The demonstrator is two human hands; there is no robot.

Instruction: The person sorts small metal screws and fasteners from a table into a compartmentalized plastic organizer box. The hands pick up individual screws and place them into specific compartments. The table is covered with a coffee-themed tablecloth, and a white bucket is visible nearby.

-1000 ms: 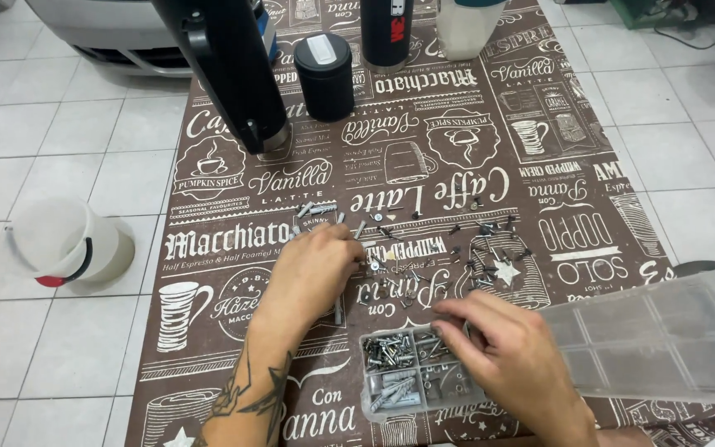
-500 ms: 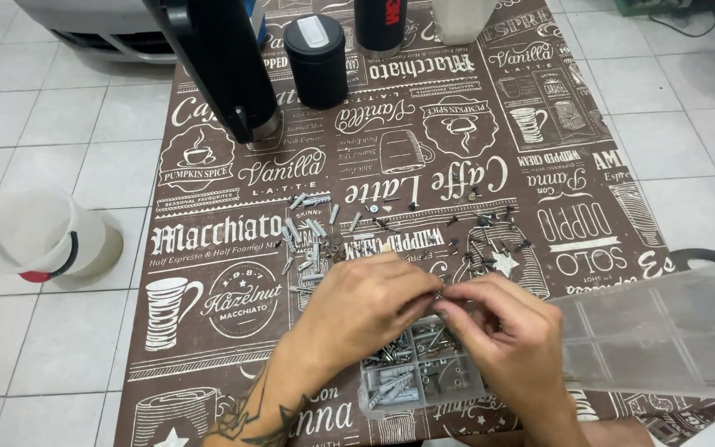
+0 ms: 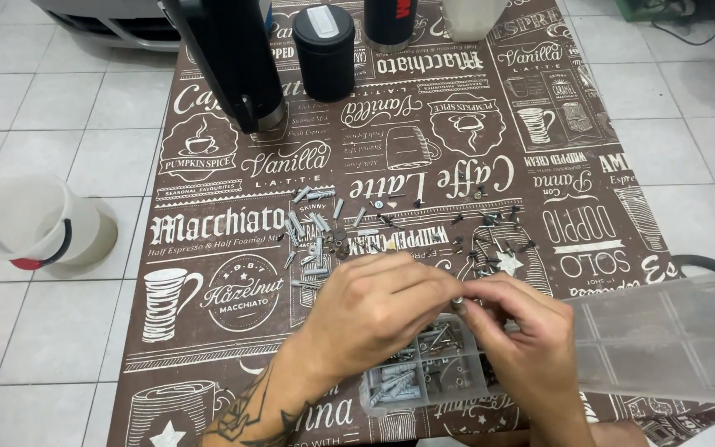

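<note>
My left hand [image 3: 374,310] and my right hand [image 3: 523,339] meet over a small clear compartment box [image 3: 424,372] near the table's front edge. The fingertips of both hands pinch a small metal piece [image 3: 458,303] between them. The box holds grey wall plugs [image 3: 399,385] and screws in separate compartments. Its clear lid [image 3: 664,339] stands open to the right. Loose grey wall plugs [image 3: 312,228] lie scattered just beyond my left hand, and dark screws [image 3: 490,244] lie beyond my right hand.
The table carries a brown cloth printed with coffee drawings [image 3: 424,141]. At the back stand a tall black flask [image 3: 233,58], a black canister [image 3: 324,50], a dark can [image 3: 391,21] and a clear cup [image 3: 469,12]. A white bucket [image 3: 39,223] sits on the tiled floor at the left.
My left hand left the loose plugs and came right and nearer, over the box. My right hand rose from the box to meet it, and both now pinch a small piece.
</note>
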